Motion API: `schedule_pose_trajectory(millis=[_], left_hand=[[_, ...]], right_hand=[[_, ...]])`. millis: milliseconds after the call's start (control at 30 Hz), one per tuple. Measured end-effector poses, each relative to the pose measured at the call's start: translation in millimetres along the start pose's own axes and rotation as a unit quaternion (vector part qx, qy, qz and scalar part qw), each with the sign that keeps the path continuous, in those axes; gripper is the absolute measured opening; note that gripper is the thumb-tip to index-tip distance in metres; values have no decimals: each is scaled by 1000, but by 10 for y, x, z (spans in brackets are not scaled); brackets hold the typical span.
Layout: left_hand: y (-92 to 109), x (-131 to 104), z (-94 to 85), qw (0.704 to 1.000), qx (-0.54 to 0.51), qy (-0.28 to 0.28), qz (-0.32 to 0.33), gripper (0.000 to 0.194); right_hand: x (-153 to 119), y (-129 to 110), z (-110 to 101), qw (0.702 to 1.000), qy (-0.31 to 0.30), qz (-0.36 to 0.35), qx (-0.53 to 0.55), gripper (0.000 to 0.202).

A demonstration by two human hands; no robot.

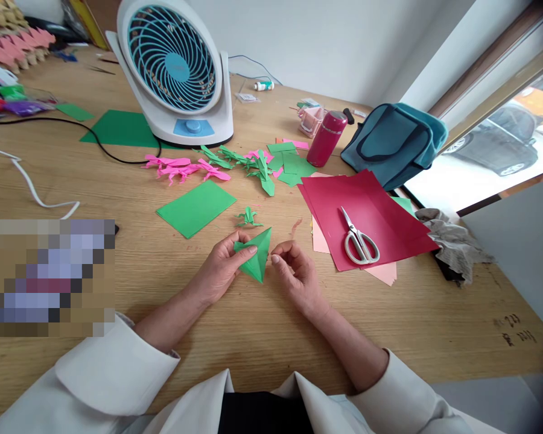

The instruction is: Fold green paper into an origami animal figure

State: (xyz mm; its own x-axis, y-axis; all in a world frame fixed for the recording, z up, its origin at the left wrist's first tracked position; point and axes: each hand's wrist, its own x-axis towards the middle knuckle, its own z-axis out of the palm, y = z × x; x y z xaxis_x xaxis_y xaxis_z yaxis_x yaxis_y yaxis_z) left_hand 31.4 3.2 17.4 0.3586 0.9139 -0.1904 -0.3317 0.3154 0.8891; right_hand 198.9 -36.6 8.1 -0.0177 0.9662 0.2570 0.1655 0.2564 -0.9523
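Note:
My left hand [224,265] pinches a folded piece of green paper [257,256] between thumb and fingers, its pointed tips up and down. Just right of the paper, my right hand [298,274] has its fingers curled and thumb close to the index finger; whether anything small is between them cannot be made out. A small folded green figure [248,216] lies right behind the held paper. Further back are several folded pink figures [181,169] and several green ones [263,172]. A green sheet stack [196,208] lies behind my left hand.
White-handled scissors [361,241] rest on red sheets [330,208] at the right. Behind stand a fan [176,69], a red bottle [326,138], a pink basket [311,119] and a teal bag [391,141]. A black cable [97,141] runs left from the fan. A grey cloth [455,241] lies far right.

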Motion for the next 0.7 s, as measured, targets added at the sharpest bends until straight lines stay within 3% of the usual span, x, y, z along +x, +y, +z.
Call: schedule_pose_trajectory(millis=[67, 133, 367, 567, 700], left_hand=[[1, -2, -11, 1000, 3, -17, -18, 35], [-11, -1, -21, 999, 6, -35, -37, 39], [-61, 2, -51, 995, 86, -37, -16, 33], [-18, -14, -23, 990, 143, -17, 7, 28], [-5, -16, 1, 988, 151, -27, 0, 24]], right_hand=[[22, 25, -36, 999, 28, -29, 2, 7], [42, 53, -78, 997, 31, -66, -13, 15], [101, 49, -207, 966, -69, -201, -145, 32], [126, 28, -230, 945, -126, -229, -197, 33], [139, 47, -237, 944, -130, -230, -199, 28]])
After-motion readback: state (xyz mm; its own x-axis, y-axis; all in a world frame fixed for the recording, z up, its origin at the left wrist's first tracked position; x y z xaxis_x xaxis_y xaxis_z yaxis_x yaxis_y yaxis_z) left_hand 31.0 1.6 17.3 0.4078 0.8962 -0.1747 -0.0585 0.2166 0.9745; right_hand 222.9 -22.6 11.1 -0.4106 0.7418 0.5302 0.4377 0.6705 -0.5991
